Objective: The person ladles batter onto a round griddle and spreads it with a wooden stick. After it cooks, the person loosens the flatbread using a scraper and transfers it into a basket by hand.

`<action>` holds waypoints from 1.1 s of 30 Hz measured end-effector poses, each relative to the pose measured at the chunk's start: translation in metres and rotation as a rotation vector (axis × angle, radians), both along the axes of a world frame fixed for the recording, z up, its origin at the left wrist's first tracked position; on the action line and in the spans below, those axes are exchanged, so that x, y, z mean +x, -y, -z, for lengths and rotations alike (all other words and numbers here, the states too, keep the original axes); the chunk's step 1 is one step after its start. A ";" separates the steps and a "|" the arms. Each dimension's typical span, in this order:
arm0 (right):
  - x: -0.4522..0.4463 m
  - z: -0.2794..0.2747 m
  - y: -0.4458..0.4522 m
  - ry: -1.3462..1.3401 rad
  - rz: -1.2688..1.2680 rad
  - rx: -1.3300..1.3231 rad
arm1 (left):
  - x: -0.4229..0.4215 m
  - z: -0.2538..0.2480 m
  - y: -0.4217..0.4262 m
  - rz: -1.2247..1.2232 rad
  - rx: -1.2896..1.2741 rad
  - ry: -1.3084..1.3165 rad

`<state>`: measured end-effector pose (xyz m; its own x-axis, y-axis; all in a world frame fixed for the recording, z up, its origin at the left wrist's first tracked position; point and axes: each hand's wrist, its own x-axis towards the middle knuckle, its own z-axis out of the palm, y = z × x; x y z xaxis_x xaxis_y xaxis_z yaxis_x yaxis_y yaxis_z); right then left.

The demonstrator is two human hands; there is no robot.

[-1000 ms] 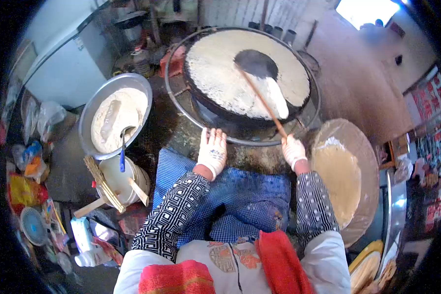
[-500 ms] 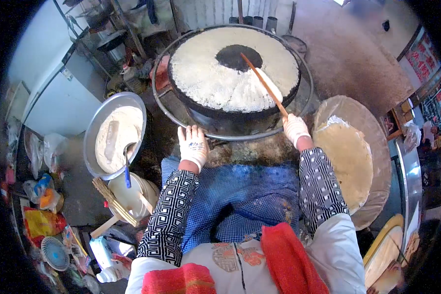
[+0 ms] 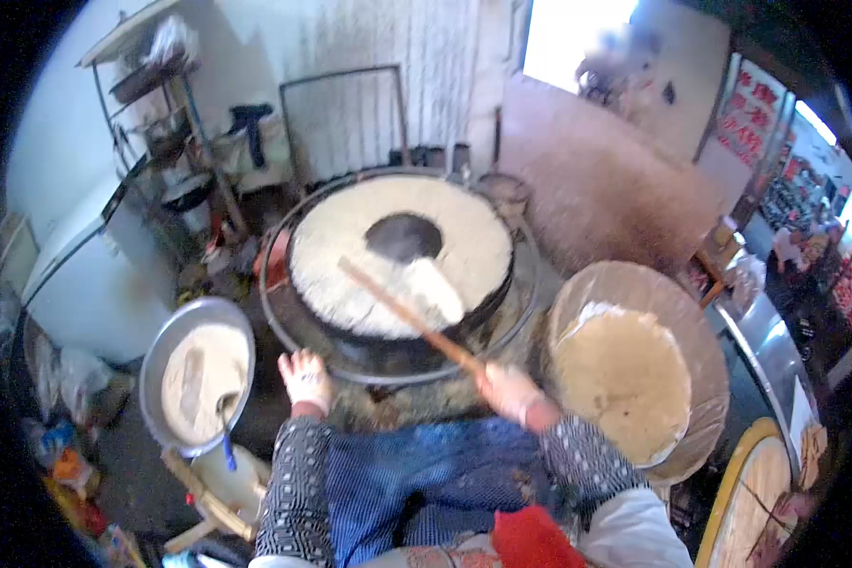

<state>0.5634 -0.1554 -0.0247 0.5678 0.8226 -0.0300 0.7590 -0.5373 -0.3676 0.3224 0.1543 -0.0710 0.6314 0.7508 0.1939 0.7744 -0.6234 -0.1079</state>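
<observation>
Much bare rim [image 3: 383, 381], left hand [image 3: 306, 381] to stick [image 3: 412, 317]

The stick [image 3: 417, 324] in your right hand [image 3: 508, 390] looks like smooth brown wood. Your left hand [image 3: 306, 382] wears a matt, pale cloth glove. Before you, the griddle [image 3: 402, 237] shows dark, dull metal under a pale, slightly rough-looking batter layer [image 3: 336, 232], with a smooth grey metal ring [image 3: 266, 303] around it. The basin [image 3: 151, 383] on your left has a soft metallic sheen. Your apron [image 3: 417, 464] is matt blue checked cloth. On your right, wrinkled, translucent plastic sheeting [image 3: 708, 383] catches a faint gloss.
</observation>
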 end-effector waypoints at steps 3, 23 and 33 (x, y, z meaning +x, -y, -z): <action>-0.034 -0.012 0.071 -0.067 -0.036 -0.081 | -0.009 -0.007 0.003 -0.037 -0.051 0.129; 0.018 0.004 -0.080 0.214 0.042 -0.168 | 0.019 0.025 0.079 0.309 -0.017 0.158; 0.011 0.000 -0.063 0.040 -0.007 -0.049 | 0.000 0.023 0.046 0.277 -0.072 0.184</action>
